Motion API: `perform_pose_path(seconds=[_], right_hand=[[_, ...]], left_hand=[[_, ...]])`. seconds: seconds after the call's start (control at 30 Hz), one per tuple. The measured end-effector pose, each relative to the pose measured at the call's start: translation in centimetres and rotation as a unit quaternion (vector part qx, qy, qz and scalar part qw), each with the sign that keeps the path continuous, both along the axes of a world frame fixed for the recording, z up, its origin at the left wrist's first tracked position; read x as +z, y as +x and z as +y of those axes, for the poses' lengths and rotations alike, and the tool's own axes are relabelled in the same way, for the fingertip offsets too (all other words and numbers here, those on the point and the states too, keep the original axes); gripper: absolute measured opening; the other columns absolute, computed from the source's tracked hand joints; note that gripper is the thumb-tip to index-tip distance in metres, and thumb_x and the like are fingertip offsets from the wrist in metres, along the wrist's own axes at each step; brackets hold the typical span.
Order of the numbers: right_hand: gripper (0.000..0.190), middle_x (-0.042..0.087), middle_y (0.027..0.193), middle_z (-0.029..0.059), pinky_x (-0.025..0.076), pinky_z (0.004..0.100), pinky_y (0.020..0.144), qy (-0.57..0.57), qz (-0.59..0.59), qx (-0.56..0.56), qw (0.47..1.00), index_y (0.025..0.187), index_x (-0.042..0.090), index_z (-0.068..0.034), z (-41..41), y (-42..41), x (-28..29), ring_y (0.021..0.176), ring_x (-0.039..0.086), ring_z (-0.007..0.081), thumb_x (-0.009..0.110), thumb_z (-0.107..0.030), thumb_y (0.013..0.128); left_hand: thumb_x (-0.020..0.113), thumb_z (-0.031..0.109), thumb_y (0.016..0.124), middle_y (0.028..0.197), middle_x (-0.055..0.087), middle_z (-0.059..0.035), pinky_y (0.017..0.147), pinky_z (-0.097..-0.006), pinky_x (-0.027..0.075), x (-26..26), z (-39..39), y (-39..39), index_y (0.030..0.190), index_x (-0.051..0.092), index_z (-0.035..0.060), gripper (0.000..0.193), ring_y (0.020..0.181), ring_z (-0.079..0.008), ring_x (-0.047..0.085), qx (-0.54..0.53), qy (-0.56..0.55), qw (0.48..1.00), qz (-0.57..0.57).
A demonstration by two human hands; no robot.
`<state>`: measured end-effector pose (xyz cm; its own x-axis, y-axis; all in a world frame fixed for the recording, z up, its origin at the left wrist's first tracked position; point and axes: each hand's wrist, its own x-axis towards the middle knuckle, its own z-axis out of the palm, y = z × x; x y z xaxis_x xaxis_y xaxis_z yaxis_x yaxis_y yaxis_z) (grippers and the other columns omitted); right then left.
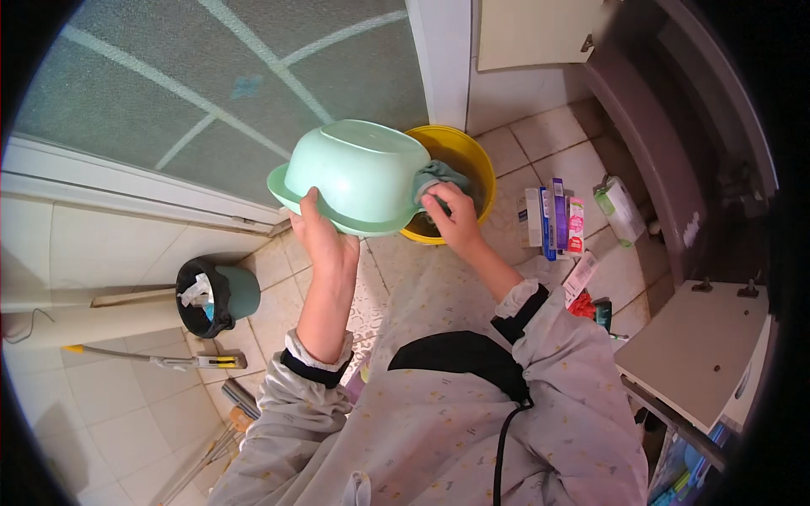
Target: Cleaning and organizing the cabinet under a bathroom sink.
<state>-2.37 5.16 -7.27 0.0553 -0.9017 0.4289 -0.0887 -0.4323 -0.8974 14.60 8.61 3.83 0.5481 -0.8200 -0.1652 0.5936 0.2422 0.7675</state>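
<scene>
A mint-green plastic basin (354, 177) is held up in the air, tilted, with its flat base uppermost. My left hand (323, 234) grips the near left part of its rim, the thumb lying on the outer wall. At the basin's right end, my right hand (452, 215) holds a bunched grey-green cloth (443, 176) against the outside. Beneath and behind the cloth stands a yellow bucket (486, 171) with murky water in it; the basin and my right hand hide part of it.
Several product boxes (557, 221) stand on the tiled floor to the right, near a green-and-white pack (619, 212). An open cabinet door (696, 354) juts out at the right. On the left are a lined waste bin (243, 291) and a frosted glass door (190, 82).
</scene>
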Motion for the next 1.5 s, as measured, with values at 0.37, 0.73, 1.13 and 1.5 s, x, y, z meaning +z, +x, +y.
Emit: perform_pose_path(seconds=[0.37, 0.73, 1.13, 1.5], right_hand=[[0.010, 0.056, 0.076, 0.0131, 0.041, 0.0393, 0.073, -0.134, 0.071, 0.142, 0.978, 0.085, 0.058, 0.001, 0.7, 1.7, 10.0, 0.073, 0.050, 0.0321, 0.059, -0.010, 0.085], [0.013, 0.054, 0.085, 0.0117, 0.041, 0.0405, 0.077, -0.194, 0.196, 0.137, 0.952, 0.096, 0.057, -0.002, 0.5, 1.7, 12.4, 0.084, 0.050, 0.0311, 0.053, -0.006, 0.083], [0.016, 0.054, 0.088, 0.0104, 0.045, 0.0387, 0.079, -0.229, 0.287, 0.077, 0.927, 0.093, 0.057, -0.005, -4.1, 1.6, 13.2, 0.087, 0.053, 0.0293, 0.055, -0.009, 0.078], [0.012, 0.056, 0.088, 0.0097, 0.047, 0.0379, 0.078, -0.251, 0.391, 0.101, 0.880, 0.091, 0.061, -0.006, -8.4, 4.6, 13.4, 0.090, 0.056, 0.0278, 0.054, -0.007, 0.081]], left_hand=[[0.046, 0.027, 0.098, 0.124, 0.050, -0.0091, 0.096, -0.0397, 0.045, -0.4, -0.7, -1.2, 0.131, 0.037, 0.0078, 0.039, 0.114, -0.0234, 0.051, 0.005, -0.032, 0.999, -0.022], [0.030, 0.042, 0.101, 0.127, 0.047, -0.0094, 0.096, -0.0358, 0.041, -0.3, -1.8, -3.4, 0.137, 0.029, 0.0073, 0.050, 0.115, -0.0216, 0.049, -0.045, -0.059, 0.996, -0.057], [0.035, 0.032, 0.102, 0.122, 0.048, -0.0084, 0.095, -0.0301, 0.037, -2.5, -0.2, -3.6, 0.133, 0.034, 0.0049, 0.042, 0.109, -0.0145, 0.046, -0.196, -0.028, 0.928, -0.317], [0.039, 0.030, 0.101, 0.132, 0.045, -0.0087, 0.097, -0.0324, 0.041, -2.9, 1.1, -0.3, 0.141, 0.025, 0.0071, 0.048, 0.115, -0.0155, 0.048, -0.270, -0.008, 0.933, -0.236]])
